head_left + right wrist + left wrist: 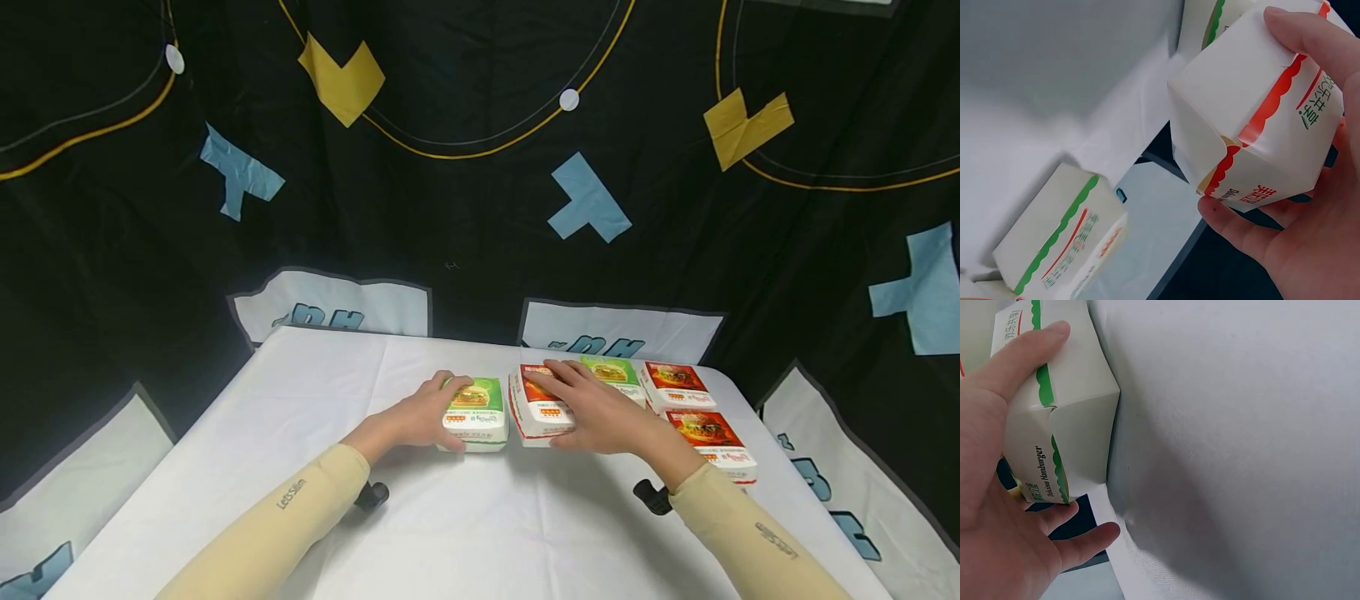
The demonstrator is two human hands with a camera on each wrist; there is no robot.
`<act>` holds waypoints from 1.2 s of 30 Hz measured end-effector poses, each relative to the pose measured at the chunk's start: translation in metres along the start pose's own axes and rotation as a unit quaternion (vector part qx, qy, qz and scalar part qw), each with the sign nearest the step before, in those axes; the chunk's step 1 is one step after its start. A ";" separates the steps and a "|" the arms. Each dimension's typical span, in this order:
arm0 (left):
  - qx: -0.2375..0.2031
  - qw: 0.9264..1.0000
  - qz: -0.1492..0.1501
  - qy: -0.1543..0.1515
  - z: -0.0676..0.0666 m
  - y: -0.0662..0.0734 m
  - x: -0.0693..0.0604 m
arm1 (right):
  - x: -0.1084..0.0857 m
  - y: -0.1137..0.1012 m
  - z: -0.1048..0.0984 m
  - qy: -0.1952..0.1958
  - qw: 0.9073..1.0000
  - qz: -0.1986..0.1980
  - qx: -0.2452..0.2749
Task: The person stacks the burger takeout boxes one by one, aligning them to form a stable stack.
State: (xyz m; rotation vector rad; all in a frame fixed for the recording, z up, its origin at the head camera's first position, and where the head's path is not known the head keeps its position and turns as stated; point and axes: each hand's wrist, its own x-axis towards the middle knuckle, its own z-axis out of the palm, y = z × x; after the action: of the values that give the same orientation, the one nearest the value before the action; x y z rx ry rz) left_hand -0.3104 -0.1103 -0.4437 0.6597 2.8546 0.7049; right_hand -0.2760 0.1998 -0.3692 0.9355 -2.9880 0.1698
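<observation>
Both hands are full here. The left hand [420, 417] has a green burger box [476, 415] gripped, thumb on the near side and fingers round the far side. The right hand [603, 414] has a red burger box [534, 427] in the same kind of grip. The two held boxes are side by side over the middle of the table [450, 525], a narrow gap between them; can't tell if either is fully off the cloth.

Just right of that, three more sit with no hand holding them: another green box [613, 372], a red box at the back [678, 385] and a red box in front [711, 437]. Feels mid-job to me: two boxes in hand, neither let go yet. Whether those three are done or waiting, no clue. Black curtain [450, 217] behind.
</observation>
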 end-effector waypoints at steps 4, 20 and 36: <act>0.001 1.000 0.000 -0.002 0.000 0.000 0.001 | 0.007 -0.003 0.001 0.007 1.000 -0.015 0.003; -0.002 1.000 -0.004 -0.003 0.000 0.001 0.000 | 0.027 -0.015 0.004 0.007 1.000 -0.025 -0.001; -0.008 1.000 0.011 0.004 0.000 0.000 0.000 | 0.046 -0.026 0.004 0.017 0.999 -0.049 -0.004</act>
State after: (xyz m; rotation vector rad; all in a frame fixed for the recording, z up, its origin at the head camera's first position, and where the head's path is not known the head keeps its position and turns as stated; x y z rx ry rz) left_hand -0.3105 -0.1100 -0.4438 0.6901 2.8488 0.7347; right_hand -0.2987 0.1518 -0.3687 1.0649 -2.9025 0.1719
